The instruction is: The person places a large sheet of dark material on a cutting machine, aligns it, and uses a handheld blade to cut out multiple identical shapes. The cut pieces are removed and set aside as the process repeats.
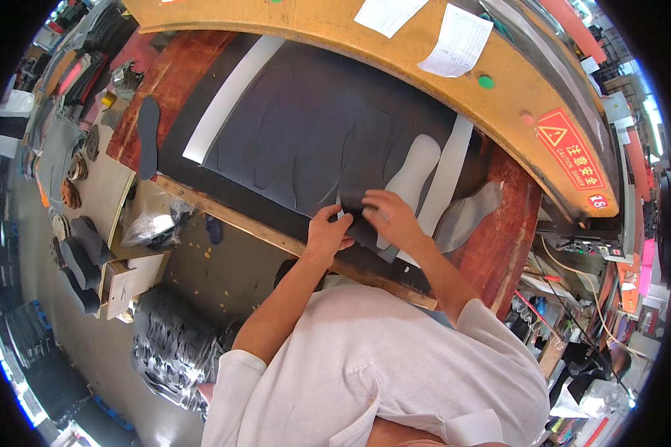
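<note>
A large dark grey sheet [306, 112] lies on the black work surface, with curved, sole-shaped cut lines across it. At its near right edge my left hand [328, 232] pinches a dark piece of the sheet [356, 216] between thumb and fingers. My right hand [392, 218] is on the other side of that piece with its fingers bent over it; its fingertips are partly hidden, so its grip is unclear. Just beyond the right hand lies a pale insole-shaped piece [414, 167], its heel end reaching beside my wrist.
White strips flank the sheet, one left [231, 104] and one right [449, 175]. A greyish sole-shaped piece [468, 216] rests on the reddish board at right; a dark insole [148, 134] lies at far left. An orange machine beam [306, 18] spans the far side. Bundled dark pieces [175, 343] stand below left.
</note>
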`<state>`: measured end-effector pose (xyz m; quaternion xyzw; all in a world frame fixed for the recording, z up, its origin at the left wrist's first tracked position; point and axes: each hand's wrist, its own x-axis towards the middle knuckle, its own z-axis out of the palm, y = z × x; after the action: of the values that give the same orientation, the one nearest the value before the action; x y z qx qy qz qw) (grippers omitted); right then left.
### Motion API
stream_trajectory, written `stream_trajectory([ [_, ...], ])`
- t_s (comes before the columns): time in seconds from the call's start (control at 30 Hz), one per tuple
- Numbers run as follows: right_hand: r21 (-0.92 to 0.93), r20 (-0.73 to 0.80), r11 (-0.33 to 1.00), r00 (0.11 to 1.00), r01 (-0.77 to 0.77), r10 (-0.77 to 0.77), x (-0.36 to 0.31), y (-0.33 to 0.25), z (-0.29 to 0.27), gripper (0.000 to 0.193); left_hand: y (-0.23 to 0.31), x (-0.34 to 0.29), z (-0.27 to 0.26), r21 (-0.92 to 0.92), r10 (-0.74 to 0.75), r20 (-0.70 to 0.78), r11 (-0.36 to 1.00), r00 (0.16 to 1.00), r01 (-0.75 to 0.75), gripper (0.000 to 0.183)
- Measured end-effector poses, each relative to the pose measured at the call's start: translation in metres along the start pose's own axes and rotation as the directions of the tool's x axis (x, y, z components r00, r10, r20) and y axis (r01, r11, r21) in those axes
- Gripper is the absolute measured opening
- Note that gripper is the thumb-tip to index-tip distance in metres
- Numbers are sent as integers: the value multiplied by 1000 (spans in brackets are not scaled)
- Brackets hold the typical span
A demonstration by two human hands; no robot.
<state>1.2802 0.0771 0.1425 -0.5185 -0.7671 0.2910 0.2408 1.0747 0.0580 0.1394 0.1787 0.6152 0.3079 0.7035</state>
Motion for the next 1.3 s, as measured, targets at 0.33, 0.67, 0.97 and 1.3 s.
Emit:
stream_trajectory([
  [0.33, -76, -29, 974, 977, -214, 212, -14, -8, -2, 62, 2, 16, -12, 3, -174, 207, 984, 963, 177, 18],
  [0.67, 466, 190, 742, 874, -482, 448, -25, -18, 22, 56, 8, 19, -14, -210, -190, 158, 952, 969, 221, 23],
  [0.97, -303, 35, 945, 990, -121, 138, -19, -36, -16, 48, -1, 28, -14, -519, -98, 281, 821, 955, 238, 29],
  [1.3, -197, 115, 915, 935, 353, -336, 7, -6, 3, 76, 7, 13, -22, -304, -150, 275, 924, 950, 234, 33],
])
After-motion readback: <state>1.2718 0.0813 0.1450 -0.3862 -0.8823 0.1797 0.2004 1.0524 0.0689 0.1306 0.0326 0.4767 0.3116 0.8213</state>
